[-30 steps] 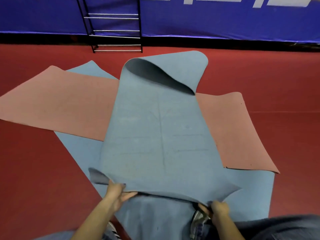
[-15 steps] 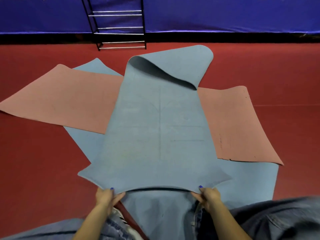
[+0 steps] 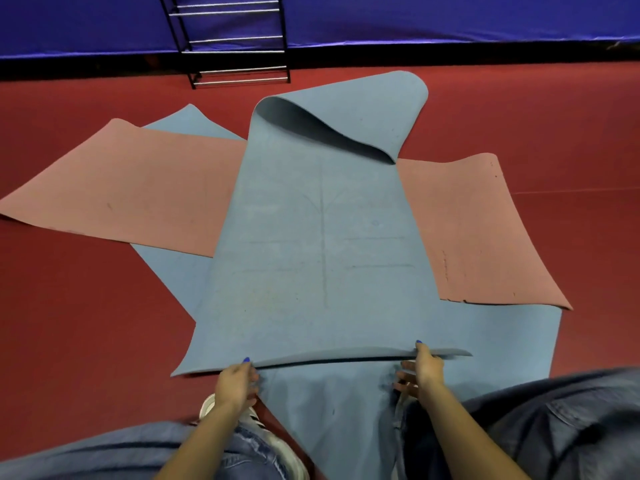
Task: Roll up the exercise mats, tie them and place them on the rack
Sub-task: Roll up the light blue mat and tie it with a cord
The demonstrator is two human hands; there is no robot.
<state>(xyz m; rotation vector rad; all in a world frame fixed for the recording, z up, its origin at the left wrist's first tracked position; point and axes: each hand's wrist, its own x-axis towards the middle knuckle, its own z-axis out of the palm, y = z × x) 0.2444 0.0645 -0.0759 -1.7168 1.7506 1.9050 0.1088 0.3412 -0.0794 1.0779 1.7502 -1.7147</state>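
Top blue mat is pinched at its near edge by left hand & right hand — laid over pink mat, far end folded back. Judged light, floppy, prob. grippy — best held near both corners for rolling

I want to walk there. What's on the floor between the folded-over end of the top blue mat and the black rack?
Only bare red floor, in the head view.

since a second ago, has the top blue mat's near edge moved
Yes. The top blue mat has flattened: its near edge, gripped by both hands, now spreads wider over the pink mat and lower blue mat.
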